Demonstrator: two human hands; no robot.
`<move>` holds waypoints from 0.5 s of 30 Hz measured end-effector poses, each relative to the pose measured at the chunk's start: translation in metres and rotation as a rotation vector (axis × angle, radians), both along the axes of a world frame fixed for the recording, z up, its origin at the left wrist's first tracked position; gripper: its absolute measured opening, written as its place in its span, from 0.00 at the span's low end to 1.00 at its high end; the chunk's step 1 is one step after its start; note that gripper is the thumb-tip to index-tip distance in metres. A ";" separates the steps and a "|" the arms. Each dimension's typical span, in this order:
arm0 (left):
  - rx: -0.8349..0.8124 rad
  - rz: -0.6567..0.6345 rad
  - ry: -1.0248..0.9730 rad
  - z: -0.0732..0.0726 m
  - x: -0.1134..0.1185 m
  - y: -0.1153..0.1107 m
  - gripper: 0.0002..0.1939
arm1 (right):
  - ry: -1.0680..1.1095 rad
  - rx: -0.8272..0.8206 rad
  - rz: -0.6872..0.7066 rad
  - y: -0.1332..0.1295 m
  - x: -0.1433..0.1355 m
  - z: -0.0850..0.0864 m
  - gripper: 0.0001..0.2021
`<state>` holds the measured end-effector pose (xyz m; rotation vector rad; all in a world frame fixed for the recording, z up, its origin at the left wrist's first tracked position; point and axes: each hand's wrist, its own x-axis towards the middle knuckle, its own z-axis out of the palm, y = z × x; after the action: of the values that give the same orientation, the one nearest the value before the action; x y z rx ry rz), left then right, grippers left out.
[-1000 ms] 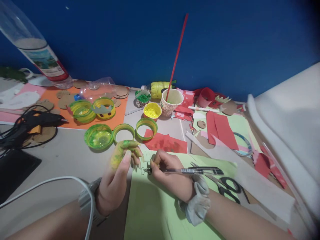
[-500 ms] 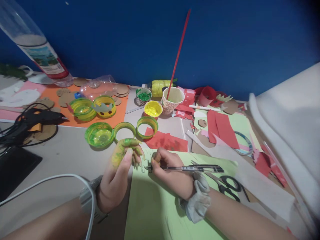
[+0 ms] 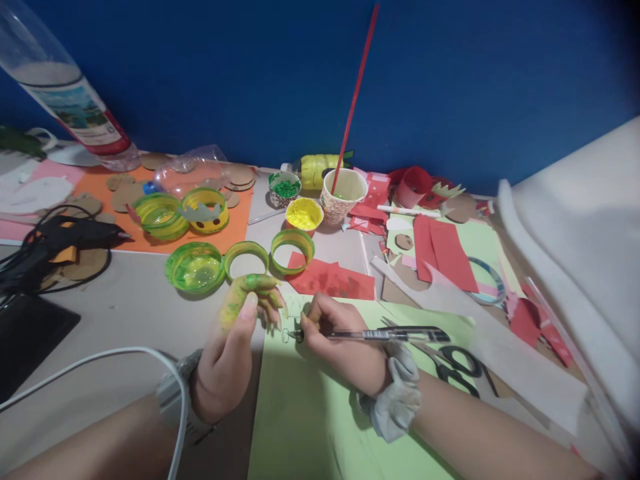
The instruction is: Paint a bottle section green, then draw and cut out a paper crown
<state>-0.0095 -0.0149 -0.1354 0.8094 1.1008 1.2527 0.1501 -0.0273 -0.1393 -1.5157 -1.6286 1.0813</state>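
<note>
My right hand (image 3: 340,337) is closed round a black gel pen (image 3: 390,335), its tip on the light green paper (image 3: 295,407) near the top left corner, where small outlines are drawn. Beside the drawing rests my left hand (image 3: 240,340), smeared with green and yellow paint, fingers apart and curled, with nothing in them. Black-handled scissors (image 3: 457,370) lie partly under the pen and right wrist. Just behind my left hand are a green-and-yellow painted ring (image 3: 247,252), a second ring (image 3: 293,252) and a painted bowl (image 3: 195,268).
At the back stand a paper cup (image 3: 343,197) with a red stick, a yellow paint cup (image 3: 304,217) and a green one (image 3: 285,190). A glue gun (image 3: 65,233), a white cable (image 3: 125,350) and a tall bottle (image 3: 83,113) are on the left. Paper scraps (image 3: 443,247) cover the right.
The whole view has shifted slightly. Both hands hold nearly the same pose, and the pen tip is still at the drawing.
</note>
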 end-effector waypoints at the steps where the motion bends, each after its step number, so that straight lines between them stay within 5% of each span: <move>1: 0.000 0.002 0.016 0.000 0.000 0.000 0.10 | 0.004 -0.004 -0.003 0.000 0.000 0.000 0.10; 15: -0.023 0.005 0.032 0.003 0.000 0.003 0.10 | -0.007 -0.004 0.012 -0.001 0.002 -0.002 0.10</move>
<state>-0.0099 -0.0123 -0.1323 0.8128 1.1418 1.2326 0.1520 -0.0278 -0.1409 -1.5159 -1.6434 1.0877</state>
